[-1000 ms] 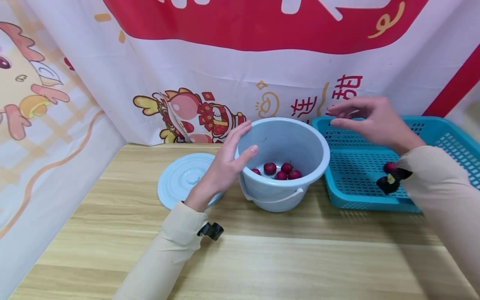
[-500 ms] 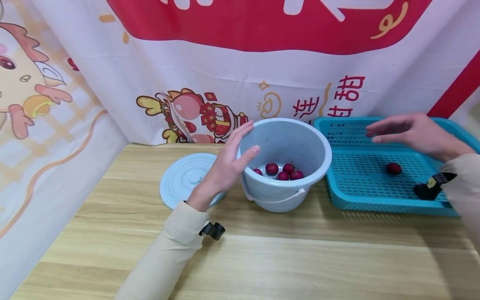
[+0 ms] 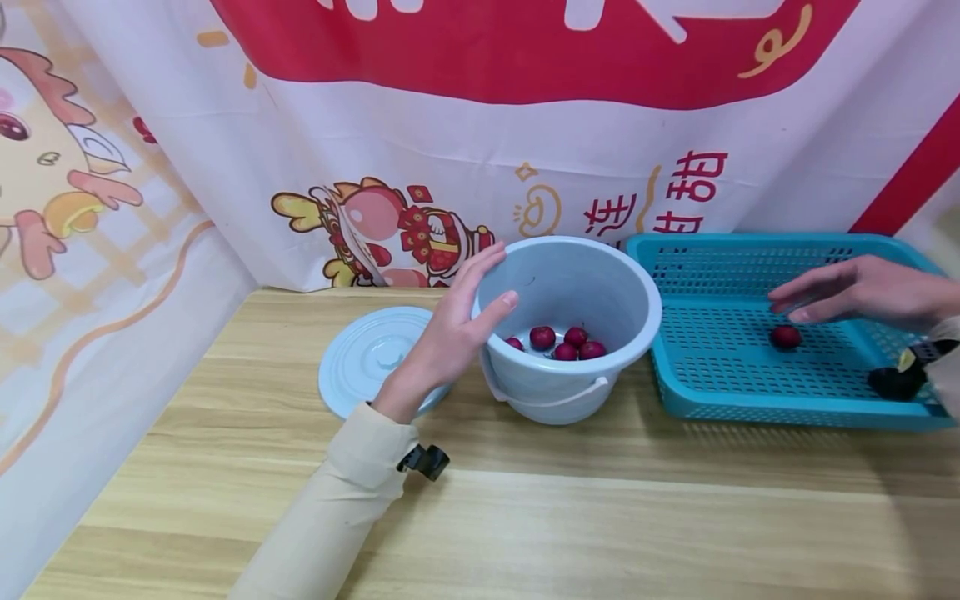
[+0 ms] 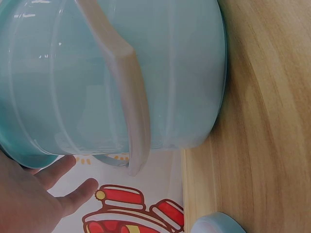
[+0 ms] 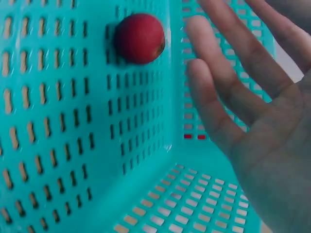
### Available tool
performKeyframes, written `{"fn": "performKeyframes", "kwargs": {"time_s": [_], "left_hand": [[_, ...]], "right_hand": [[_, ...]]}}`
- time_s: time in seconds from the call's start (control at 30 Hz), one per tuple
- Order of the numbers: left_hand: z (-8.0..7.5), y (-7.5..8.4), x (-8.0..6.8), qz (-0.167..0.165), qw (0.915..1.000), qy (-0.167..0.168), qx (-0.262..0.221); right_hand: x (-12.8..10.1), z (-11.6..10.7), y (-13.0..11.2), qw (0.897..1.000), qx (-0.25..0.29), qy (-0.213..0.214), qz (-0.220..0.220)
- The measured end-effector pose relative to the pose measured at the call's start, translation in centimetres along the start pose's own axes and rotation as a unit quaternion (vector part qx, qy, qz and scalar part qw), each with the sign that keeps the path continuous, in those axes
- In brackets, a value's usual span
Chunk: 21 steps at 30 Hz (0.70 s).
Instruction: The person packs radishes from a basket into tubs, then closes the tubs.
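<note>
1. Leftmost, one pale blue lid (image 3: pixel 367 357) lies flat on the worktop (image 3: pixel 525 517) toward its back-left part, just beside the bucket.
2. Next, the left hand (image 3: pixel 450 333) rests against the left wall of the single pale blue bucket (image 3: pixel 570 329), fingers straight along the rim and the thumb over it, steadying rather than gripping. The bucket's handle (image 4: pixel 124 92) hangs down against its near side.
3. Inside the bucket lie small red fruits (image 3: pixel 562 342); five can be counted, though one sits half hidden by the wall.
4. Right of the bucket and close against it, one teal perforated basket (image 3: pixel 720 400) stands at the back-right of the worktop, with a single red fruit (image 3: pixel 785 337) on its floor toward the right.
5. Just above that fruit the right hand (image 3: pixel 862 292) hovers, fingers extended and relaxed, holding nothing and apart from it.
6. Judging by its look, the fruit is light, round and smooth-skinned, so it may roll on the slotted floor; a gentle pinch across its middle between thumb and fingertip would suit, since hard pressure could bruise it.
</note>
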<state>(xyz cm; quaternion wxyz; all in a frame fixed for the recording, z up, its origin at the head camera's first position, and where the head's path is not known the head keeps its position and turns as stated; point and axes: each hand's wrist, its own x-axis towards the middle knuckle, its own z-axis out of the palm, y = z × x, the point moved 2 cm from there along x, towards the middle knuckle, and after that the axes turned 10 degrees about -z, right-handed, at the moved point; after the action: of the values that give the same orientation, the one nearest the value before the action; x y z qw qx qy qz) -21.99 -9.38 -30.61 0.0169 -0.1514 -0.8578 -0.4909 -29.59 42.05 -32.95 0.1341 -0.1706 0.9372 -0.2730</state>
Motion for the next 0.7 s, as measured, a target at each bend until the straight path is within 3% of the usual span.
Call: {"fn": "performKeyframes", "kwargs": {"time_s": [0.7], "left_hand": [[-0.04,0.10,-0.02,0.000,1.0000,0.000,-0.001]], "right_hand": [[-0.07,0.30,0.87,0.999,-0.015,-0.041,0.030]]}}
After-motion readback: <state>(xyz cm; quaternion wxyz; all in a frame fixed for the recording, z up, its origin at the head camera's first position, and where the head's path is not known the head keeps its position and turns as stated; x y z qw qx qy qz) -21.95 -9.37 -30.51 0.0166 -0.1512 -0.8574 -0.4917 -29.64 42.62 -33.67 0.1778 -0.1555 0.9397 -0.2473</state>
